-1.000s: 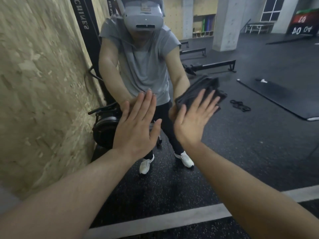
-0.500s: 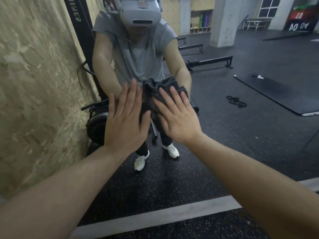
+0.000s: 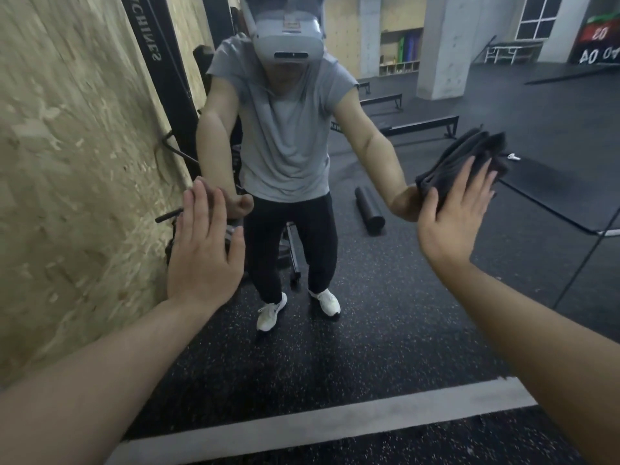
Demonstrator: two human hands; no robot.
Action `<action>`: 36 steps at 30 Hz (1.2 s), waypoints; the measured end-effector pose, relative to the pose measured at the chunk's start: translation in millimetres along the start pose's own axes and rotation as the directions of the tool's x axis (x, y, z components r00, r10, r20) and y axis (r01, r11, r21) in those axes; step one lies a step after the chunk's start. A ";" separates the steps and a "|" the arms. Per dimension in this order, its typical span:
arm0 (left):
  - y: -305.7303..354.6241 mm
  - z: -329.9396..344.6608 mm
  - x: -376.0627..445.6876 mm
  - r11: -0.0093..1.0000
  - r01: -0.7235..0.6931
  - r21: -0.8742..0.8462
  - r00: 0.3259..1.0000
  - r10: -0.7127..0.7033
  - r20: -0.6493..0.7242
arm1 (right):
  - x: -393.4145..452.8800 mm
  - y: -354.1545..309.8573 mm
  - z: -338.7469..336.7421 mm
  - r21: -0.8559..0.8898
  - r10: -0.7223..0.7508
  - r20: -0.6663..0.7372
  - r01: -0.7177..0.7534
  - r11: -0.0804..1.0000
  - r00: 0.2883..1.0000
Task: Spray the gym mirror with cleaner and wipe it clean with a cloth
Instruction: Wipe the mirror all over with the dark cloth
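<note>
The gym mirror [image 3: 385, 313] fills the view ahead and shows my own reflection. My right hand [image 3: 453, 216], fingers straight, presses a folded dark grey cloth [image 3: 469, 156] flat against the glass at the right. My left hand [image 3: 204, 250] lies flat on the mirror at the left, fingers straight, holding nothing. No spray bottle is in view.
A chipboard wall [image 3: 67, 162] meets the mirror at the left. A white strip [image 3: 302, 427] runs along the mirror's foot above the speckled black floor. The reflection shows a black foam roller [image 3: 369, 209], low benches, black mats and a concrete pillar.
My right hand has swept the cloth from the middle of the mirror, beside my left hand, out to the right. My left hand has stayed flat on the glass.
</note>
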State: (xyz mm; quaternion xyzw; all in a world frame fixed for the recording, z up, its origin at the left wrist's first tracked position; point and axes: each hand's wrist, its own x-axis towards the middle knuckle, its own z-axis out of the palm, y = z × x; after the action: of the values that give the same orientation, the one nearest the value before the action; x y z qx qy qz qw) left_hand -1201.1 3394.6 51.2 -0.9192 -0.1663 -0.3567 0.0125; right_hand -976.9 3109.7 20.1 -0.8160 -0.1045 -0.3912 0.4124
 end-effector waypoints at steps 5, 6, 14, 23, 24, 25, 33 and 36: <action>-11.5 2.6 -10.0 0.995 -0.021 0.099 0.999 0.024 -0.027 | -20.4 -38.1 27.9 0.157 0.143 -0.070 -0.130 0.979 0.987; -16.4 4.4 -13.8 0.992 -0.037 0.119 0.999 0.039 -0.012 | -28.6 -48.4 36.4 0.161 0.156 -0.081 -0.142 0.977 0.984; -79.5 7.9 -39.8 0.993 -0.044 0.113 0.999 0.041 0.029 | -135.0 -168.6 113.4 -0.004 -0.394 0.051 0.394 0.919 0.918; -116.4 30.1 -64.6 0.993 -0.058 0.104 0.998 0.058 0.002 | -171.1 -222.9 135.5 -0.003 -0.849 0.232 0.873 0.487 0.474; -113.8 32.3 -65.7 0.992 -0.065 0.105 0.998 0.066 -0.004 | -164.3 -213.3 131.6 -0.005 -0.866 0.223 0.889 0.459 0.448; -110.7 34.0 -66.6 0.992 -0.072 0.107 0.997 0.073 -0.012 | -156.8 -200.1 126.4 -0.016 -0.874 0.222 0.898 0.440 0.432; -84.5 58.2 -66.2 0.974 -0.174 0.145 0.983 0.180 -0.034 | -97.2 -20.8 61.5 -0.267 -0.661 0.194 0.687 0.676 0.725; -76.0 72.7 -71.4 0.974 -0.176 0.145 0.982 0.183 -0.038 | -93.3 24.7 46.2 -0.266 -0.378 0.126 0.398 0.878 0.917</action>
State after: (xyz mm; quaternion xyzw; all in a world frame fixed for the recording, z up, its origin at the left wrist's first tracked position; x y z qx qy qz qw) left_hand -1226.9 3455.5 -57.4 -0.9179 -0.1070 -0.3647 0.1139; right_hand -1001.9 3143.0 -78.4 -0.8428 -0.2226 -0.4478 0.1992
